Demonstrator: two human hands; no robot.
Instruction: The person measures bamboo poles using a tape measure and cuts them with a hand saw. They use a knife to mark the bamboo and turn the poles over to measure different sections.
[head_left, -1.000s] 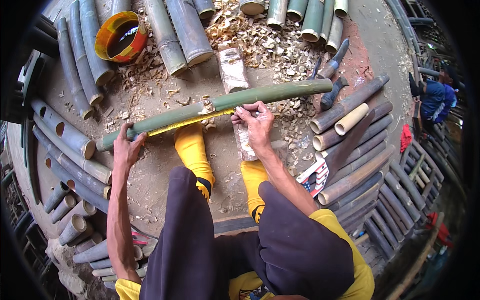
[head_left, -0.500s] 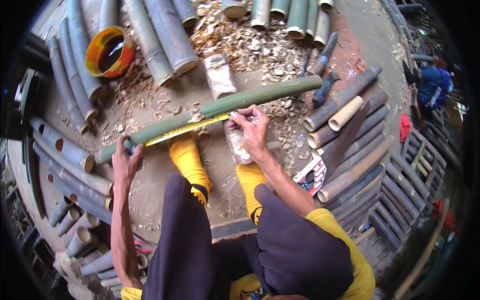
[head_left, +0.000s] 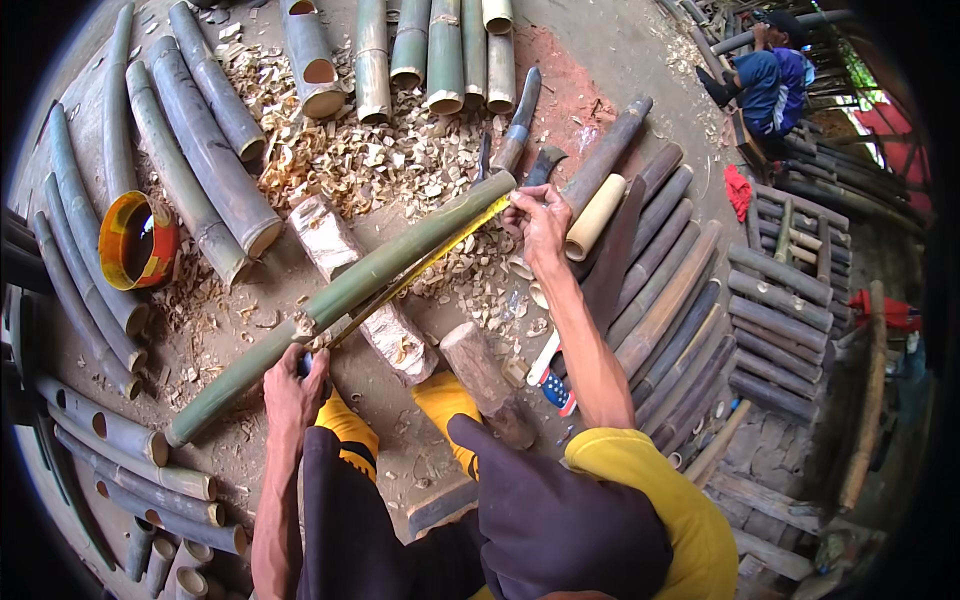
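Note:
A green bamboo pole [head_left: 410, 250] lies slanting in front of me, across a pale, roughly hewn wood block [head_left: 395, 342]. Along its near side stretches a yellow tape measure [head_left: 432, 263]. My left hand [head_left: 292, 388] is closed around the tape's dark case, close to a pale node on the pole. Fingers pinched, my right hand [head_left: 541, 225] grips the tape's outer end beside the pole's far right end. Under my right forearm lies a handsaw, its handle [head_left: 553, 388] patterned in blue, red and white and partly hidden by the arm.
Wood chips [head_left: 345, 150] cover the ground beyond the pole. Bamboo lengths [head_left: 205, 160] lie at the far left, with more stacked on the right [head_left: 665, 300]. A red-yellow bucket [head_left: 138, 240] stands left. A short log [head_left: 485, 375] is near my feet. Another person [head_left: 770, 80] sits far right.
My left hand has moved from the pole's left end toward its middle with the tape case. My right hand has carried the tape end to the pole's right end. The view has shifted.

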